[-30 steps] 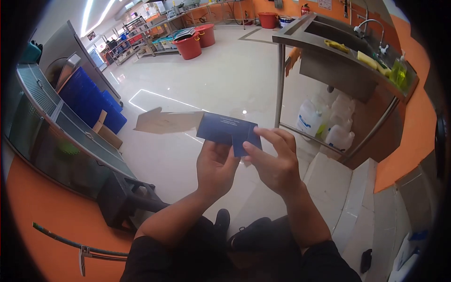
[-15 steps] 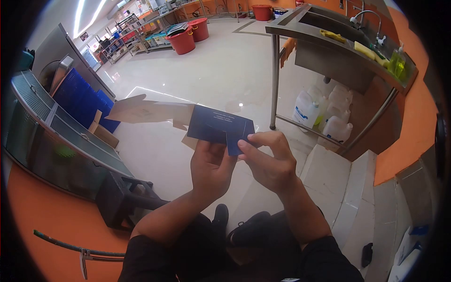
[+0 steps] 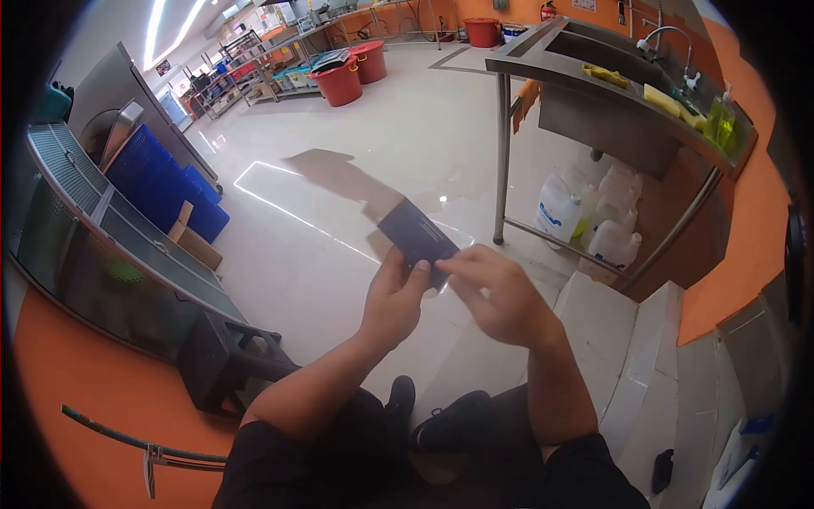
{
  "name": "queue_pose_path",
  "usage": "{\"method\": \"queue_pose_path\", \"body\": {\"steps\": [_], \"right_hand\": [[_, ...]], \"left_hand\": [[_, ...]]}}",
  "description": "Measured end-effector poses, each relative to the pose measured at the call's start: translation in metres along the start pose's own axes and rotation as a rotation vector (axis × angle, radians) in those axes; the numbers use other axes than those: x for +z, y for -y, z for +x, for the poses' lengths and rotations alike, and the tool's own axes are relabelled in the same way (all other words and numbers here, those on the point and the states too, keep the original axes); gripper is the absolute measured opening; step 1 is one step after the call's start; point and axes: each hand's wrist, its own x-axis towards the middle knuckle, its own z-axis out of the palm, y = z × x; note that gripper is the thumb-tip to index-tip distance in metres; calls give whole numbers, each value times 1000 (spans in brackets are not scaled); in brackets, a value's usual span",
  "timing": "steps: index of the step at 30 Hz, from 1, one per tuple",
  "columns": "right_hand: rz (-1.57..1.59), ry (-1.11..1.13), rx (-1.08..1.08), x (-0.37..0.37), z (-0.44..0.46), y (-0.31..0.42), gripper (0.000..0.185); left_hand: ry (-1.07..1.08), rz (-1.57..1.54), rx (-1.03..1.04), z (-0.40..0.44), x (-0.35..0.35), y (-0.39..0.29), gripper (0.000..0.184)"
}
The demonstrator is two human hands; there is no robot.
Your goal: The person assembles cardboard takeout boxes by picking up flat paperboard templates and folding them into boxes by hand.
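A dark blue card piece (image 3: 417,233) with small pale print is joined to a brownish flat cardboard part (image 3: 339,176) that sticks out toward the upper left. The whole piece is tilted and a little blurred. My left hand (image 3: 396,297) grips the blue part from below, thumb on its near face. At its lower right end, my right hand (image 3: 500,293) pinches the edge between thumb and fingers. Both hands are close together over the tiled floor, and the fingers behind the card are hidden.
A steel sink (image 3: 593,64) on legs stands at the right, with plastic jugs (image 3: 560,208) beneath. Blue crates (image 3: 157,182) and a black stool (image 3: 222,356) are at the left. Red tubs (image 3: 339,83) stand farther back. Tiled steps (image 3: 593,310) lie at the right.
The cardboard has turned so its far end points more up and away, and its blue end slopes down to the right. Both hands still hold it. The view has shifted slightly.
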Motion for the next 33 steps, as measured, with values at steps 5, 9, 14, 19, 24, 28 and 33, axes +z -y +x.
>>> {"method": "queue_pose_path", "body": {"steps": [5,9,14,19,24,28,33], "right_hand": [[10,-302,180,-17,4,-11,31],[175,-333,220,-21,2,-37,37],[238,-353,248,-25,1,-46,51],[121,-351,269,-33,-3,-52,52],[49,-347,243,-35,-3,-44,49],[66,-354,295,-34,-5,-46,40],[65,-457,247,-36,-4,-38,36]], "left_hand": [[87,376,-39,-1,-11,13,41],[224,528,5,-11,1,-10,51],[299,651,-50,-11,3,-26,60],[368,669,-26,-16,5,-34,62],[348,551,-39,-15,2,-31,60],[280,621,50,-14,2,-26,54],[56,647,102,-10,4,-23,38]]}}
